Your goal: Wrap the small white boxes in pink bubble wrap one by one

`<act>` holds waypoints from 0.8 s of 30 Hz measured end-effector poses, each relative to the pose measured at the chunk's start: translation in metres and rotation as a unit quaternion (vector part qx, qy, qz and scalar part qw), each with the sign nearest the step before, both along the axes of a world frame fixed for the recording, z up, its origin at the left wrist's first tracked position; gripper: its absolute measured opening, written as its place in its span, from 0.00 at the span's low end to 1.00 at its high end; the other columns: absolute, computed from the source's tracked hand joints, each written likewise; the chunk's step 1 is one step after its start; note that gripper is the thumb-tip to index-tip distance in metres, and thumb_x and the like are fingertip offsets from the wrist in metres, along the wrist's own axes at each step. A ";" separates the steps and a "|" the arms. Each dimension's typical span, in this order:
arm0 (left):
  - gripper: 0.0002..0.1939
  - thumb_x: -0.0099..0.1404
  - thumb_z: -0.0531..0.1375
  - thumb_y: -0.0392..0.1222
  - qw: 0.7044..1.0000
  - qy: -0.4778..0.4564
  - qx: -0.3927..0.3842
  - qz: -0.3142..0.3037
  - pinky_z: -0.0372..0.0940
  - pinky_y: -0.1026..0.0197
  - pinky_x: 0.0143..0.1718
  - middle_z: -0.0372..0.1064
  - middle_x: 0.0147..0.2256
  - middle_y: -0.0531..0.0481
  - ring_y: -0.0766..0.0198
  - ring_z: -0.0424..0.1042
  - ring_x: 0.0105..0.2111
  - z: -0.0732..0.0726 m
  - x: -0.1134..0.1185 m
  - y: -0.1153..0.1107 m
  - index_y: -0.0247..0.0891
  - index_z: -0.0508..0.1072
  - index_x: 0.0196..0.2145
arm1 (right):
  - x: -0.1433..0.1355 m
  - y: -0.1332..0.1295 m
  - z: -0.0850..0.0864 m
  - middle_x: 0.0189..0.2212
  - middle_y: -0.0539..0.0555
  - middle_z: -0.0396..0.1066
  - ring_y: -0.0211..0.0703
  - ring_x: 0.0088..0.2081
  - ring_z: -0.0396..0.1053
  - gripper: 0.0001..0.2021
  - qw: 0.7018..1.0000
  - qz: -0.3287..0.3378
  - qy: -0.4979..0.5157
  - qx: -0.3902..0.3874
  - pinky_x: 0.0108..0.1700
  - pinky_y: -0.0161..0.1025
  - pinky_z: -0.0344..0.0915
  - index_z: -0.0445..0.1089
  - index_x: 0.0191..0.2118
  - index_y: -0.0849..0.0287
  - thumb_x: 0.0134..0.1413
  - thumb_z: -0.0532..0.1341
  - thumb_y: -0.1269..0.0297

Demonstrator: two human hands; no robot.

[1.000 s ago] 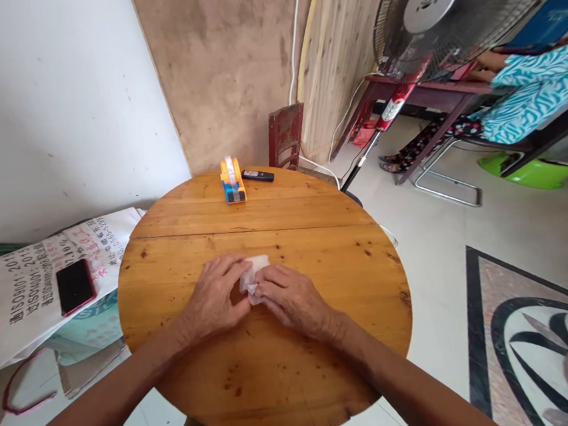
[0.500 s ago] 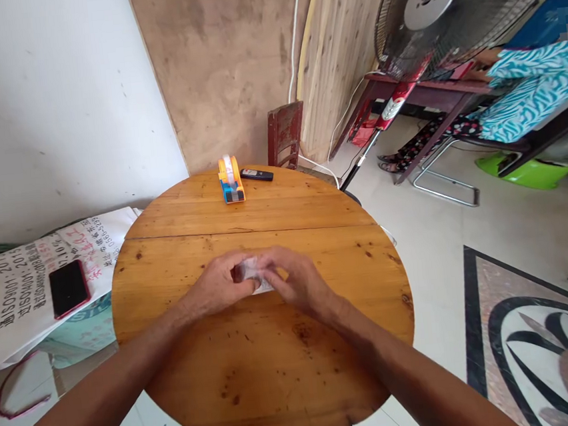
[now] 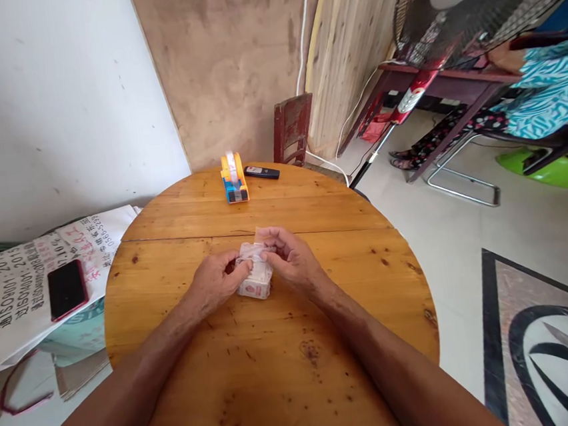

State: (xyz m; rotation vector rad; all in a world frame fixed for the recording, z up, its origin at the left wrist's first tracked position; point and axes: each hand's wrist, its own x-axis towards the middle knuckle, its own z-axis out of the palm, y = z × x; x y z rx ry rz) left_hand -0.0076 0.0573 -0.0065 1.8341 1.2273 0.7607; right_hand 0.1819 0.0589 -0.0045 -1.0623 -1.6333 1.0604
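On the round wooden table [image 3: 214, 374], between my hands, is a small white box wrapped in clear plastic [image 3: 256, 288], with reddish print on its near side. My left hand [image 3: 218, 277] grips it from the left, thumb pressed on top. From the right, my right hand [image 3: 293, 259] closes its fingers on a clear strip of tape [image 3: 258, 236] that sticks up at the box's far edge. Part of the box is hidden behind my fingers. Farther back stands an orange and blue tape dispenser [image 3: 235, 177] holding a roll of clear tape.
Beside the dispenser lies a black remote-like device [image 3: 263, 173]. A phone [image 3: 67, 289] rests on white printed sacks [image 3: 15, 292] at the left. Behind the table is a wooden chair [image 3: 292, 128]. A standing fan [image 3: 423, 89] and a seated person [image 3: 554, 96] are at the right.
My hands have moved slightly apart, and the wrapped box shows more between them. The clear strip now stands up by my right fingers. The view has shifted a little.
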 end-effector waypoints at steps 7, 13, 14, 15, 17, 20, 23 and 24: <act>0.14 0.61 0.55 0.47 0.999 -0.024 -0.014 0.026 0.56 0.65 0.26 0.66 0.24 0.54 0.65 0.63 0.25 0.001 0.006 -0.002 0.34 0.75 0.32 | -0.002 -0.024 0.011 0.49 0.59 0.71 0.49 0.47 0.72 0.33 0.978 0.001 -0.177 0.109 0.50 0.48 0.68 0.54 0.63 0.55 0.52 0.64 0.63; 0.12 0.59 0.57 0.44 0.997 -0.066 -0.004 0.044 0.62 0.63 0.32 0.72 0.29 0.51 0.63 0.68 0.30 -0.003 0.004 -0.001 0.34 0.76 0.34 | 0.000 -0.032 0.010 0.55 0.63 0.67 0.56 0.55 0.66 0.40 0.931 0.035 -0.284 0.227 0.55 0.54 0.65 0.43 0.68 0.53 0.54 0.63 0.68; 0.12 0.59 0.58 0.44 0.995 -0.083 0.001 0.049 0.63 0.62 0.33 0.73 0.31 0.50 0.62 0.69 0.31 -0.002 0.003 -0.001 0.34 0.76 0.35 | 0.001 -0.031 0.009 0.54 0.63 0.68 0.55 0.55 0.67 0.40 0.931 0.032 -0.282 0.228 0.54 0.54 0.65 0.43 0.68 0.53 0.54 0.63 0.68; 0.13 0.58 0.59 0.44 0.993 -0.107 -0.007 0.047 0.64 0.62 0.35 0.74 0.34 0.48 0.61 0.71 0.33 -0.001 0.003 -0.002 0.34 0.76 0.37 | 0.002 -0.029 0.008 0.53 0.62 0.69 0.55 0.53 0.68 0.40 0.935 0.030 -0.275 0.221 0.54 0.54 0.65 0.43 0.68 0.53 0.54 0.63 0.67; 0.17 0.57 0.61 0.45 0.983 -0.174 -0.062 0.016 0.66 0.60 0.38 0.75 0.38 0.46 0.60 0.73 0.36 0.001 0.003 -0.002 0.34 0.75 0.43 | 0.004 -0.024 0.006 0.51 0.61 0.70 0.53 0.51 0.69 0.39 0.951 0.023 -0.248 0.185 0.52 0.52 0.66 0.45 0.68 0.54 0.54 0.64 0.66; 0.22 0.55 0.64 0.43 0.955 -0.247 -0.159 -0.049 0.68 0.58 0.40 0.76 0.40 0.46 0.58 0.75 0.38 0.005 0.003 -0.001 0.34 0.72 0.47 | 0.009 -0.015 0.003 0.48 0.59 0.72 0.48 0.46 0.72 0.39 0.977 0.014 -0.185 0.103 0.49 0.47 0.68 0.49 0.66 0.55 0.51 0.65 0.66; 0.22 0.54 0.66 0.43 0.942 -0.256 -0.208 -0.061 0.68 0.58 0.40 0.77 0.40 0.45 0.59 0.75 0.37 0.006 0.001 0.000 0.34 0.73 0.46 | 0.011 -0.009 0.000 0.45 0.57 0.73 0.45 0.44 0.73 0.41 0.993 0.027 -0.110 0.028 0.49 0.45 0.67 0.50 0.66 0.57 0.47 0.67 0.64; 0.21 0.55 0.66 0.43 0.941 -0.251 -0.219 -0.059 0.68 0.59 0.39 0.77 0.40 0.45 0.59 0.75 0.37 0.006 0.001 0.000 0.34 0.74 0.45 | 0.011 -0.008 -0.001 0.44 0.56 0.73 0.45 0.44 0.73 0.42 0.996 0.033 -0.086 0.005 0.49 0.44 0.68 0.50 0.66 0.57 0.46 0.68 0.64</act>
